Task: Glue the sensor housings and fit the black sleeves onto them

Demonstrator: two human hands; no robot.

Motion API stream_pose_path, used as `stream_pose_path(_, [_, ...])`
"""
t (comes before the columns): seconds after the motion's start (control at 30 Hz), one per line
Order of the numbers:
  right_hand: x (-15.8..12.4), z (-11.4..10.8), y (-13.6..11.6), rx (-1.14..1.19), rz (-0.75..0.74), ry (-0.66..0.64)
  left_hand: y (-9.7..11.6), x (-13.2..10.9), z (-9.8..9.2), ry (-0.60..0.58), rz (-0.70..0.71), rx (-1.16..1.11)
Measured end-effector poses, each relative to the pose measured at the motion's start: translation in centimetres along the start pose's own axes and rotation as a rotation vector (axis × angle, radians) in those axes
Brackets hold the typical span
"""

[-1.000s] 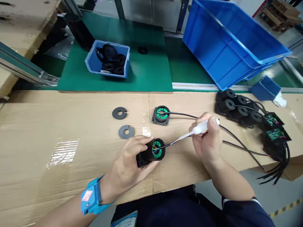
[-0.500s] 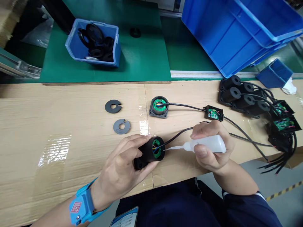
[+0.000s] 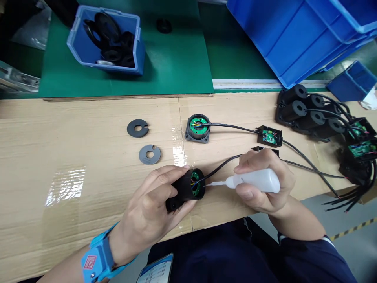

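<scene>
Head view: clamped in the right hand (image 3: pixel 283 189), the bottle (image 3: pixel 262 181) now lies flatter, nozzle (image 3: pixel 217 183) at three o'clock of the black cup (image 3: pixel 185 188) the left hand (image 3: pixel 150 204) grips, likely dispensing.

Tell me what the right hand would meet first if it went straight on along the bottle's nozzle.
Nozzle first, the right hand would probably meet the open end of the black housing held in the left hand; depth is unclear, so the tip may already touch its rim.
</scene>
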State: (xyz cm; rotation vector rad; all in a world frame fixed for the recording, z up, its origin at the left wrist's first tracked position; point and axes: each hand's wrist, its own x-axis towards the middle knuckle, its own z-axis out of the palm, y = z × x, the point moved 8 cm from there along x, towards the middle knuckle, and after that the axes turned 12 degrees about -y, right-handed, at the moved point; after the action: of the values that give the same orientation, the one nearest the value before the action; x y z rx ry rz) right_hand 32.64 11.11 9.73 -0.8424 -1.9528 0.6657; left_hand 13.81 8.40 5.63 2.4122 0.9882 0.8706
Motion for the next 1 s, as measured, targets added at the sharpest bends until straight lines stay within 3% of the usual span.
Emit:
stream_pose_path(0.5, [0.25,0.5,-0.2,-0.032,0.03,-0.116,-0.27,-0.24,-0.02,-0.014,-0.008,-0.047])
stream_pose_path(1.0, [0.35,0.49,-0.62,-0.102,-0.005,-0.11,-0.29,-0.22,-0.08,-0.013,-0.006,-0.034])
